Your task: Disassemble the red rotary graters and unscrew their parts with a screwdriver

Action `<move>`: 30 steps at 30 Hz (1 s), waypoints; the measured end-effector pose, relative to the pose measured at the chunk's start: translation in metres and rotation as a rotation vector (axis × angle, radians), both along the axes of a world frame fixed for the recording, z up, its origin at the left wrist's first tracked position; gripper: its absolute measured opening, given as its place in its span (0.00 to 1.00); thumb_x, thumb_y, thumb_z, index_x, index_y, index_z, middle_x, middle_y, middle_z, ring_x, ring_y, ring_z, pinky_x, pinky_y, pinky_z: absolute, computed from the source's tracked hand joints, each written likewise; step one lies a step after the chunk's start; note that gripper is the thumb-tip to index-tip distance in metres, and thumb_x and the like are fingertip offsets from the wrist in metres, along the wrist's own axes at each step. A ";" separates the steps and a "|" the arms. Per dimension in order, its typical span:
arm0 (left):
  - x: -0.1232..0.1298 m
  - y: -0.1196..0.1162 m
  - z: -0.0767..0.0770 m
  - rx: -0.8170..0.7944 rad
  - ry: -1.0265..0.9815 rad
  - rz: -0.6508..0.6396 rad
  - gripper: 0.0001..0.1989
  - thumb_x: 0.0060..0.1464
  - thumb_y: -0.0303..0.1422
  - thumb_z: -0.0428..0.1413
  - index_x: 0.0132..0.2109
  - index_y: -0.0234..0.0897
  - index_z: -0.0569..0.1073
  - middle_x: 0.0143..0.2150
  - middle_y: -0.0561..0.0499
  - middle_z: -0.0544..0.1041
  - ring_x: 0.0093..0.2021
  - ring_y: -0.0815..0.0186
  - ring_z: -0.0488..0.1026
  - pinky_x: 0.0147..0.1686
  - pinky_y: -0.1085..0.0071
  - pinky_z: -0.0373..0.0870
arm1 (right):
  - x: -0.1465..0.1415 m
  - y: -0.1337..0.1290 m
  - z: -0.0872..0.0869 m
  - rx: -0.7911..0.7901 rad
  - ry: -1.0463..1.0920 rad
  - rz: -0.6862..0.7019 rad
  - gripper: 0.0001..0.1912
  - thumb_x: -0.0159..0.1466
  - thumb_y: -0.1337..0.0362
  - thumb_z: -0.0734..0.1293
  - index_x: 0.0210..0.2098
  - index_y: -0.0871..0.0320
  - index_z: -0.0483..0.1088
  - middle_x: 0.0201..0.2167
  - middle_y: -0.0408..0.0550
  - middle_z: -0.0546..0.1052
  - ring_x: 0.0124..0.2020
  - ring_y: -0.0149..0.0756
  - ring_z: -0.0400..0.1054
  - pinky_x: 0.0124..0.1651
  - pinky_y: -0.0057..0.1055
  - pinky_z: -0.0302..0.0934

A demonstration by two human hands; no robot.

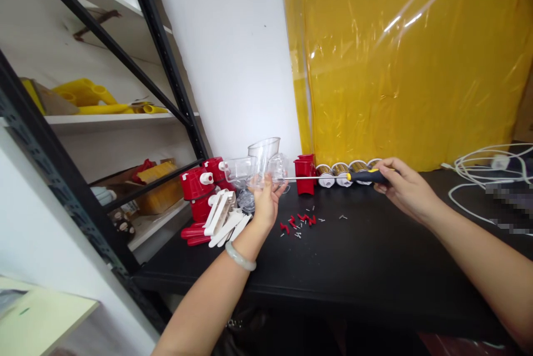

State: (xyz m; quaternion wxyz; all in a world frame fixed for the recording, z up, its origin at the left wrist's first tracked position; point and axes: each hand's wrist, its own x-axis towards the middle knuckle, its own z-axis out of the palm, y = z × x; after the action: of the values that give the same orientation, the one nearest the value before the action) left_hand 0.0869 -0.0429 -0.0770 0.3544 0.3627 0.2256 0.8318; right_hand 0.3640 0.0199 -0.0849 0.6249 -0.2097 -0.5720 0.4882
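Observation:
A clear plastic part with a wide funnel-like mouth (265,150) is held up by my left hand (265,200), whose fingers grip it from below. My right hand (400,188) is closed round the black and yellow handle of a screwdriver (362,176). The long metal shaft points left, and its tip reaches the right side of the clear part; the exact contact is too small to tell. On the black table (375,256) below lie small red pieces (308,219) and several little metal screws (298,235).
Red housings (197,192), white handles (227,220) and red handles (195,234) are piled at the left. Red hoppers (305,174) and metal drums (342,174) stand along the back. White cables (466,175) lie at the right. A black-framed shelf (162,50) rises on the left.

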 end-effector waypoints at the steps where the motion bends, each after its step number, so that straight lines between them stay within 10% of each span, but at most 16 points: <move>1: 0.000 0.000 0.000 -0.001 0.004 -0.001 0.30 0.40 0.43 0.68 0.47 0.44 0.62 0.39 0.56 0.75 0.40 0.63 0.78 0.48 0.53 0.73 | 0.000 0.000 0.001 0.001 0.010 0.007 0.13 0.55 0.54 0.72 0.31 0.55 0.68 0.28 0.41 0.68 0.23 0.25 0.59 0.25 0.26 0.55; 10: -0.007 0.009 -0.012 -0.035 0.092 0.029 0.32 0.44 0.39 0.66 0.51 0.46 0.57 0.39 0.57 0.72 0.39 0.64 0.78 0.46 0.54 0.75 | 0.011 0.012 -0.007 -0.181 -0.436 -0.111 0.29 0.60 0.37 0.57 0.18 0.54 0.57 0.09 0.39 0.54 0.11 0.26 0.45 0.15 0.28 0.39; 17: -0.004 0.006 -0.003 -0.026 0.026 0.043 0.32 0.44 0.41 0.67 0.51 0.45 0.58 0.41 0.54 0.74 0.41 0.60 0.78 0.45 0.56 0.75 | 0.008 0.014 -0.009 0.167 -0.258 -0.132 0.15 0.55 0.50 0.71 0.37 0.51 0.68 0.33 0.43 0.69 0.29 0.32 0.64 0.30 0.30 0.61; 21: -0.001 0.004 -0.001 -0.020 0.029 0.024 0.31 0.43 0.42 0.67 0.49 0.43 0.59 0.40 0.54 0.75 0.41 0.61 0.79 0.44 0.59 0.76 | 0.004 0.004 -0.003 0.085 -0.047 0.013 0.20 0.49 0.59 0.75 0.39 0.48 0.66 0.42 0.43 0.71 0.39 0.36 0.68 0.38 0.31 0.65; 27: -0.001 0.003 -0.004 -0.014 0.049 0.033 0.34 0.41 0.40 0.68 0.50 0.46 0.57 0.36 0.58 0.73 0.36 0.65 0.78 0.41 0.59 0.77 | 0.003 0.006 -0.004 -0.261 -0.328 -0.050 0.28 0.61 0.37 0.55 0.29 0.55 0.68 0.15 0.45 0.67 0.14 0.33 0.59 0.14 0.30 0.51; 30: -0.001 0.003 -0.003 -0.006 0.062 0.037 0.33 0.41 0.41 0.68 0.49 0.45 0.58 0.37 0.57 0.73 0.37 0.63 0.78 0.41 0.59 0.77 | 0.002 0.008 -0.006 -0.162 -0.270 -0.173 0.20 0.59 0.42 0.64 0.29 0.54 0.67 0.16 0.39 0.63 0.14 0.27 0.54 0.15 0.25 0.48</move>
State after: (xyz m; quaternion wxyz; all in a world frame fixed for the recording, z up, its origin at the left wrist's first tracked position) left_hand 0.0857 -0.0402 -0.0805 0.3329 0.3831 0.2457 0.8259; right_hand 0.3656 0.0277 -0.0908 0.5632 -0.3712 -0.5894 0.4446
